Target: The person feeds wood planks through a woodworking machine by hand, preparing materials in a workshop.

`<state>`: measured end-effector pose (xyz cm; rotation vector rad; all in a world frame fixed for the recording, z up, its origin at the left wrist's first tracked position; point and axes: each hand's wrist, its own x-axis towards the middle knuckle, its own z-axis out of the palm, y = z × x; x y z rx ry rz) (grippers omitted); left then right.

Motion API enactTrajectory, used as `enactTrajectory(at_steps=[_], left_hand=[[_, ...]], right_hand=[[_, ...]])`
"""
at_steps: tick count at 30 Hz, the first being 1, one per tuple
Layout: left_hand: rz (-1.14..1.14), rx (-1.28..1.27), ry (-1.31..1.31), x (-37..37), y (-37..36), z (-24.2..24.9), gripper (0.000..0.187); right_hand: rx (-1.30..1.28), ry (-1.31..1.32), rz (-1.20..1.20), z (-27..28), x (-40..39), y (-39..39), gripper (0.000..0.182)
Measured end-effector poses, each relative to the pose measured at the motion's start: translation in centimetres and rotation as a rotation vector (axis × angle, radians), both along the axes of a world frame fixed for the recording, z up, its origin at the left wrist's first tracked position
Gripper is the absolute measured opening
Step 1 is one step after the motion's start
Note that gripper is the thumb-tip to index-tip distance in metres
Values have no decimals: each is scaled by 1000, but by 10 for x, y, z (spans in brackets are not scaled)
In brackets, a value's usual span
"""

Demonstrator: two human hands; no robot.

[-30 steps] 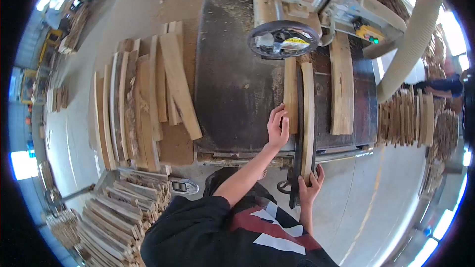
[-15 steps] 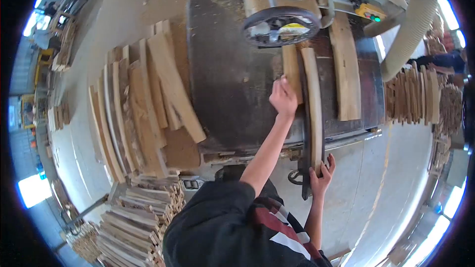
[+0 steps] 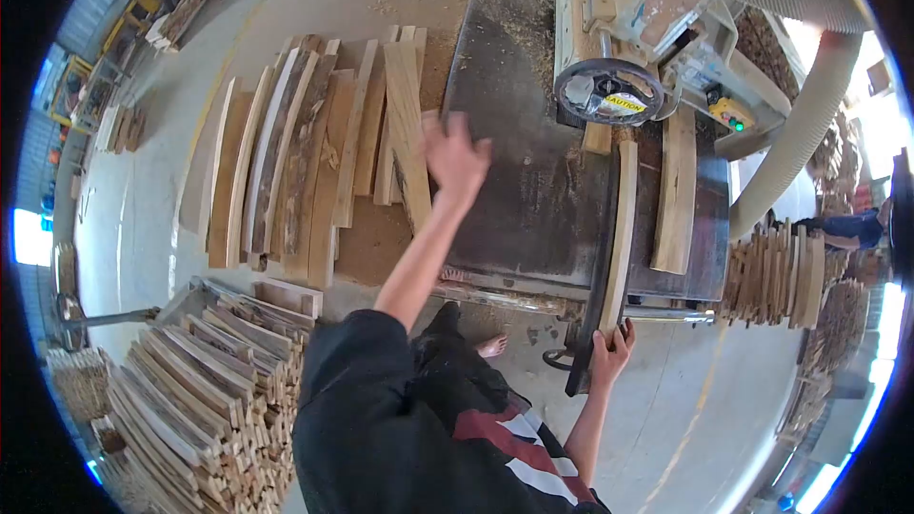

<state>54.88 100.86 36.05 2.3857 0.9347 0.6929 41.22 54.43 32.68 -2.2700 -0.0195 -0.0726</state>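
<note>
My right hand (image 3: 611,354) grips the near end of a long narrow wooden strip (image 3: 621,238), thumb on one side and fingers on the other. The strip lies along a dark straight fence (image 3: 596,295) on the machine table, its far end close to a black handwheel (image 3: 609,92). Over the table's left edge, my left hand (image 3: 457,160) is open and somewhat blurred, fingers apart. Nothing shows in it. Nearest to it is a slanted plank (image 3: 407,133) on top of the boards at the left. A short wood piece (image 3: 597,139) sits below the handwheel.
Right of the strip, a wider board (image 3: 676,200) lies on the dark machine table (image 3: 524,209). A ribbed hose (image 3: 809,133) curves down at the right. Stacked strips (image 3: 200,381) stand at lower left, more wood (image 3: 776,271) at right, where a person (image 3: 852,227) is partly visible.
My left hand has moved left, from beside the short wood piece to near the slanted plank. My right hand stays on the strip's near end. The view has shifted.
</note>
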Motion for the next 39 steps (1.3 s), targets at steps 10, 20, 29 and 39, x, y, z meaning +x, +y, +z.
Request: enactTrajectory(at_steps=[10,20,29,39], left_hand=[[-289,-2067,-858,-189,2,28,57],[-138,-430,165,-153,-184,-13,70],[-304,74,117,-58,-299,-77,48],[-338,31,-29,65,-266,-106,54]], right_hand=[[49,20,-22,-15,1,-13,45],[1,50,-59,-11,-12,-12,51],[29,1,-103,12,-8,-2,46],[65,79,-147,25,5,8,43]])
